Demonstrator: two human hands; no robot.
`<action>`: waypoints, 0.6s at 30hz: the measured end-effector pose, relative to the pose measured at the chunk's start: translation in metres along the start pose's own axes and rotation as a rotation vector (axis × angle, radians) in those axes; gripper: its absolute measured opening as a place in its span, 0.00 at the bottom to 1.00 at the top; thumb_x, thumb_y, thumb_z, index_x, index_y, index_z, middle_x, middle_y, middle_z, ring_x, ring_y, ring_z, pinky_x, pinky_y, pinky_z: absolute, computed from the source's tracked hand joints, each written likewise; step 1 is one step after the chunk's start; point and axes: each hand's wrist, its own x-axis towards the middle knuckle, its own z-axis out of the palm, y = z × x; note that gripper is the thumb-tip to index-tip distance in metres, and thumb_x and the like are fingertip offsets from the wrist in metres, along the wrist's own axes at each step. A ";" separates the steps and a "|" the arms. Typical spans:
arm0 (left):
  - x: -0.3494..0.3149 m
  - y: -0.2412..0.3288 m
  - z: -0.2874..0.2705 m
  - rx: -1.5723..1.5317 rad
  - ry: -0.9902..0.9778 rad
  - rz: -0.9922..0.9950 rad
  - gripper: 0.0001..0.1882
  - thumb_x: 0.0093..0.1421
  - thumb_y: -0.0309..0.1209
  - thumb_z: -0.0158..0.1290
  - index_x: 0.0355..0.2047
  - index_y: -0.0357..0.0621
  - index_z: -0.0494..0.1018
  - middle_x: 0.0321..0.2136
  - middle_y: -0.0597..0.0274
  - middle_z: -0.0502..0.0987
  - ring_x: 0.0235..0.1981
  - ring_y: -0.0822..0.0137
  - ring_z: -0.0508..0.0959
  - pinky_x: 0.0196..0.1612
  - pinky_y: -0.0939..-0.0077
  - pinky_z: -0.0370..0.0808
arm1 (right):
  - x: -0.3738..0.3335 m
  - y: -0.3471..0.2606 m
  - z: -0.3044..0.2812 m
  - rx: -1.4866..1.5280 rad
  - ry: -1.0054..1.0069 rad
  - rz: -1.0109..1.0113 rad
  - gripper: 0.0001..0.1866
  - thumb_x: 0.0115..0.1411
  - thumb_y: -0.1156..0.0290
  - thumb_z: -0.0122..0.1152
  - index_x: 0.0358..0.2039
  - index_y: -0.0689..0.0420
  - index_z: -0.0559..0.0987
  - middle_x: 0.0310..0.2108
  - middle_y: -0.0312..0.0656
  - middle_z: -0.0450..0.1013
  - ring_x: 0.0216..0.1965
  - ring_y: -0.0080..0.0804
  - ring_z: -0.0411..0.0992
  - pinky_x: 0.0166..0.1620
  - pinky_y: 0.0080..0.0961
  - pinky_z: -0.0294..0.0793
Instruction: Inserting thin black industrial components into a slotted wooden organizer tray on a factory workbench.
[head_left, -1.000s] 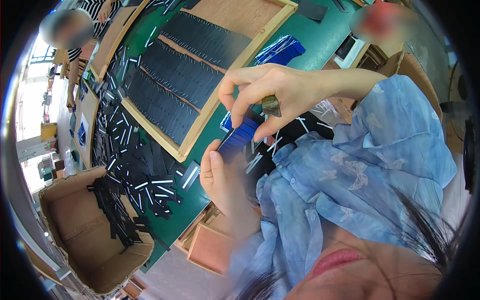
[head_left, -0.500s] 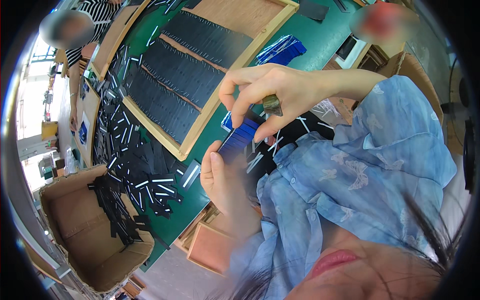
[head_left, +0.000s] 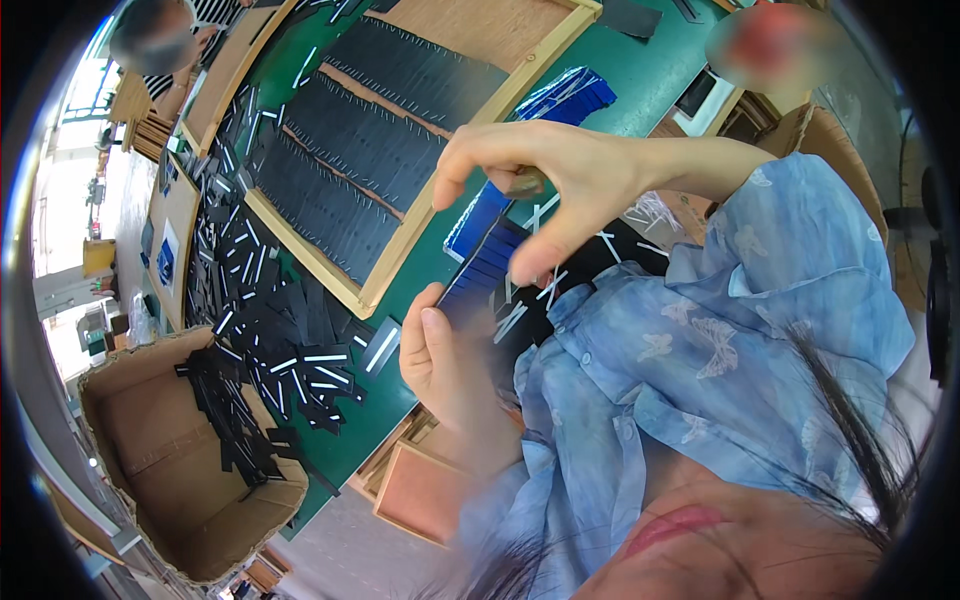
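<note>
My left hand [head_left: 435, 350] pinches one end of a dark blue ribbed strip [head_left: 482, 272] with a black edge, between thumb and fingertip. Over the strip's other end arches my right hand [head_left: 570, 175], its thumb and forefinger spread wide apart. A small olive-brown block [head_left: 525, 184] is tucked in the curled other fingers of that hand; part of it is hidden. The right thumb tip lies close beside the strip, and whether it touches I cannot tell. Behind the strip, a bright blue bundle [head_left: 470, 228] rests on the green table.
A wooden frame [head_left: 375, 290] holds rows of black pieces [head_left: 330, 200]. Another blue bundle [head_left: 568, 95] lies beyond it. Black pieces with white strips [head_left: 300, 370] are heaped on the green table [head_left: 375, 415], beside a cardboard box [head_left: 150, 450]. Another person [head_left: 175, 85] is at the far left.
My right thumb and forefinger have spread apart and come off the strip, and the olive-brown block has shifted up in the fingers. The other person's arm has drawn back.
</note>
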 end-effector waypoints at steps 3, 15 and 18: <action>-0.005 0.002 0.003 0.062 0.022 0.027 0.14 0.64 0.32 0.46 0.43 0.32 0.70 0.28 0.54 0.77 0.25 0.71 0.75 0.29 0.82 0.72 | 0.002 0.005 0.006 0.129 0.001 0.193 0.22 0.45 0.61 0.71 0.38 0.59 0.76 0.37 0.39 0.70 0.34 0.23 0.68 0.36 0.20 0.68; -0.003 0.000 0.009 0.106 0.026 0.030 0.14 0.65 0.32 0.45 0.44 0.32 0.70 0.30 0.54 0.77 0.28 0.71 0.76 0.32 0.82 0.73 | 0.003 0.011 -0.001 0.116 -0.127 0.321 0.07 0.49 0.72 0.66 0.27 0.59 0.78 0.35 0.35 0.69 0.31 0.17 0.64 0.28 0.14 0.61; -0.005 -0.002 0.006 0.165 0.047 0.048 0.14 0.65 0.31 0.44 0.45 0.33 0.69 0.32 0.54 0.77 0.30 0.71 0.77 0.34 0.81 0.74 | 0.007 0.024 0.007 0.131 -0.175 0.402 0.12 0.46 0.69 0.69 0.28 0.59 0.76 0.34 0.35 0.68 0.31 0.20 0.66 0.30 0.17 0.63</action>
